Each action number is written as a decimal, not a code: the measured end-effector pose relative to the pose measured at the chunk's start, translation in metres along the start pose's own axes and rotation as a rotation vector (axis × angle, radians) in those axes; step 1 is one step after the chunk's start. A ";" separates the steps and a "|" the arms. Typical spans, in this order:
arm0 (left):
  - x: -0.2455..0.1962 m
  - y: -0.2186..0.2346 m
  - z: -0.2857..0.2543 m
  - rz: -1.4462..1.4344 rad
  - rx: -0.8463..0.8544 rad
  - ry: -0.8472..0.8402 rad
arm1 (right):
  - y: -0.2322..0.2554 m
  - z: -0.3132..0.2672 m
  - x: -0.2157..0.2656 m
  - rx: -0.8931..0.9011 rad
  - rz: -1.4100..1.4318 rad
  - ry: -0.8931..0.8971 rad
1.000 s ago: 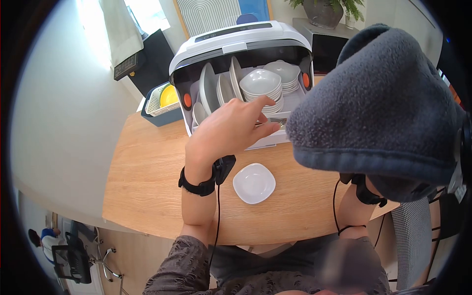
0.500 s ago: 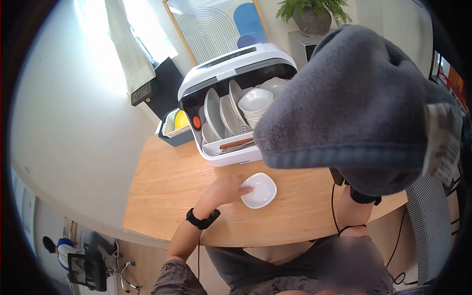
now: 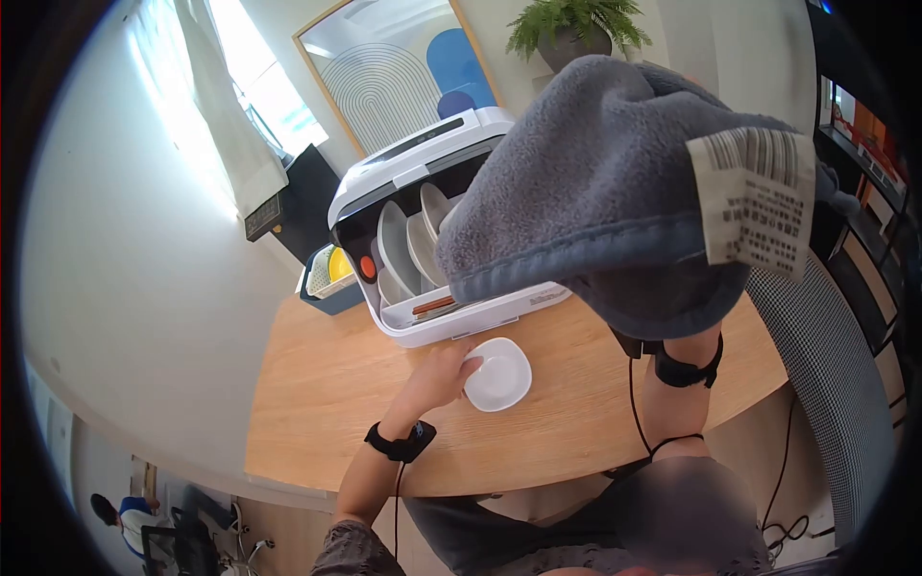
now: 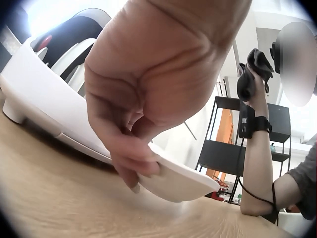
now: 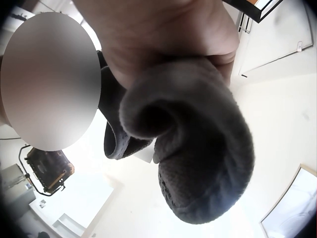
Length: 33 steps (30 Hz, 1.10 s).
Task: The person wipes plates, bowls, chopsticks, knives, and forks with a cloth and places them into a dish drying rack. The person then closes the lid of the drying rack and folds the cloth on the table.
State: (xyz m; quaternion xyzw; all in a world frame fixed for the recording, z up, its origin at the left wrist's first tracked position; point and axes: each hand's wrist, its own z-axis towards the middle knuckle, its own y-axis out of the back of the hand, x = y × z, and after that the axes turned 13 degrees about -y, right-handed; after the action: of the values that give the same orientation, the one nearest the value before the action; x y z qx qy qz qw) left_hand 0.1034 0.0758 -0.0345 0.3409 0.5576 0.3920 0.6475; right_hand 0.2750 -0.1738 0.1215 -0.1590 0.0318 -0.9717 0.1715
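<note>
My left hand (image 3: 442, 376) pinches the near-left rim of a small white square dish (image 3: 501, 379) over the wooden table, thumb inside it. In the left wrist view the fingers (image 4: 133, 158) curl under the edge of the dish, which is tilted there. A grey fleecy towel (image 3: 586, 173) with a white label (image 3: 754, 202) hangs high on the right side. My right hand (image 5: 173, 34) grips the bunched towel in the right wrist view; in the head view the cloth hides that hand.
Behind the dish stands a white dish cabinet (image 3: 451, 331) with its front open, holding upright plates (image 3: 394, 245) and brown chopsticks (image 3: 432, 307). The towel covers its right part. A blue basket (image 3: 331, 300) sits to its left. A cable (image 3: 634, 413) hangs from my right wrist.
My left hand has come down from in front of the cabinet and taken hold of the dish rim. The towel has swung left across the view, showing its label; the view has turned.
</note>
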 end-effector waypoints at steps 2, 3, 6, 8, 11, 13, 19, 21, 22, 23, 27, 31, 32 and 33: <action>-0.024 0.021 0.011 -0.196 -0.027 0.106 | -0.003 -0.001 -0.002 -0.114 -0.110 -0.061; -0.032 0.032 0.016 -0.257 -0.059 0.133 | -0.005 0.000 -0.004 -0.094 -0.057 -0.082; -0.050 0.053 0.027 -0.326 -0.228 0.072 | -0.015 0.002 -0.009 -0.032 0.105 -0.152; -0.060 0.065 0.033 -0.339 -0.363 -0.026 | -0.011 0.013 0.019 0.098 -0.153 -0.288; -0.076 0.087 0.041 -0.324 -0.589 -0.233 | -0.025 0.004 0.024 0.076 -0.160 -0.273; -0.086 0.102 0.046 -0.258 -0.695 -0.264 | -0.033 0.002 0.023 0.076 -0.166 -0.260; -0.081 0.116 0.056 -0.030 -0.863 -0.385 | -0.055 -0.004 0.001 0.278 -0.243 -0.490; -0.075 0.115 0.054 -0.038 -0.801 -0.344 | -0.061 -0.008 -0.004 0.288 -0.220 -0.499; -0.066 0.117 0.054 0.011 -0.794 -0.353 | -0.064 -0.011 -0.005 0.280 -0.194 -0.502; -0.063 0.122 0.051 0.011 -0.801 -0.330 | -0.065 -0.009 -0.002 0.325 -0.210 -0.560; -0.050 0.137 0.036 -0.029 -1.006 -0.341 | -0.057 -0.017 -0.002 0.378 -0.383 -0.609; -0.048 0.145 0.024 0.067 -0.981 -0.268 | -0.069 -0.023 -0.003 0.312 -0.353 -0.451; -0.048 0.143 0.026 0.067 -1.024 -0.316 | -0.070 -0.023 -0.002 0.317 -0.331 -0.467; -0.048 0.142 0.027 0.067 -1.064 -0.368 | -0.071 -0.023 -0.002 0.320 -0.311 -0.483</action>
State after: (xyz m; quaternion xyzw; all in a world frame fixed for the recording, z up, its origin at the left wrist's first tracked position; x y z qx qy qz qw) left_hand 0.1086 0.0990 0.1162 0.0478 0.1501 0.5735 0.8039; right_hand 0.2463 -0.1066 0.1071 -0.3588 -0.1873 -0.9133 0.0465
